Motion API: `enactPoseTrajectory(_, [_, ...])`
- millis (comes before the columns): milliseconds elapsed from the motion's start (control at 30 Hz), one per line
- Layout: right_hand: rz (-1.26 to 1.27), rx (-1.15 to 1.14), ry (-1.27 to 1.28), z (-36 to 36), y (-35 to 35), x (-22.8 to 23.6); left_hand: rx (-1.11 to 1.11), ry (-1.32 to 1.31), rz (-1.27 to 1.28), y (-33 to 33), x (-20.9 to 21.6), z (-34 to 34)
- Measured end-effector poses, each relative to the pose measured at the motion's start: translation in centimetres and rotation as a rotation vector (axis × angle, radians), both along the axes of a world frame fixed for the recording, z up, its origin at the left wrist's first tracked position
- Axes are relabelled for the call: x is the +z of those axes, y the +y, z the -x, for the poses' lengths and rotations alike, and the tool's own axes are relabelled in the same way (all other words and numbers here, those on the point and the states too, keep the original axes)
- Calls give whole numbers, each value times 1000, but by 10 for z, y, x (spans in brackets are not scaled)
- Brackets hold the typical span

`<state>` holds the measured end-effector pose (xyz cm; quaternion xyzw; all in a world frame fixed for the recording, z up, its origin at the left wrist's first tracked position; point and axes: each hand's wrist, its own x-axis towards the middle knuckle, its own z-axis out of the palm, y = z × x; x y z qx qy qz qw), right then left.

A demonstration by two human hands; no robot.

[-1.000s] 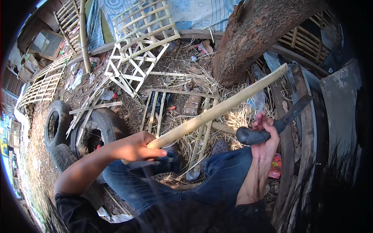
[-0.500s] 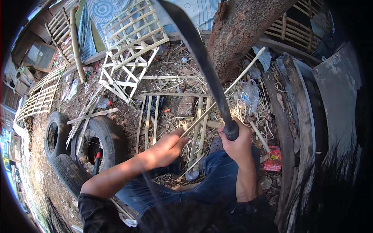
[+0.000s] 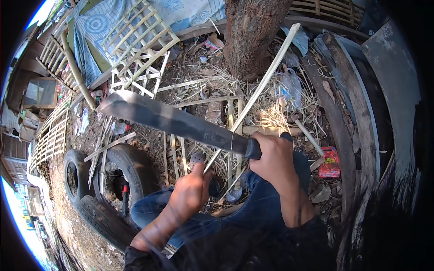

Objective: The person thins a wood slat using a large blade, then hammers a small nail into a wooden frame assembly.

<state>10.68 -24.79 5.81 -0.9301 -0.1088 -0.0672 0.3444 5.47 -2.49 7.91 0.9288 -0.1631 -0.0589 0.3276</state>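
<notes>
Two bare hands work close together in the head view, above the person's blue-trousered knees. The right hand (image 3: pixel 274 156) has its fingers curled fully around the black handle of a long machete (image 3: pixel 174 120), whose dark blade stretches up and to the left, over the littered ground. The left hand (image 3: pixel 190 193) closes its fingers on the lower end of a thin, pale bamboo strip (image 3: pixel 264 83), thumb raised along it; the strip runs up and right toward the tree trunk (image 3: pixel 251 36). Blade and strip cross just beside the right hand. Old tyres (image 3: pixel 97 198) lie to the left, bamboo lattice frames (image 3: pixel 135 40) beyond.
</notes>
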Motion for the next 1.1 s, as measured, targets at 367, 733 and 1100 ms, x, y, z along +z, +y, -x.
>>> enactPoseTrajectory(367, [-186,-365,108,-15,-32,-2,265,316,163,48,-29,75])
enactPoseTrajectory(733, [-71,272,95,8,23,-9,249,532,511,16,-24,45])
enactPoseTrajectory(1100, [34,-100,179,-10,-8,-8,252,434,146,31,-29,78])
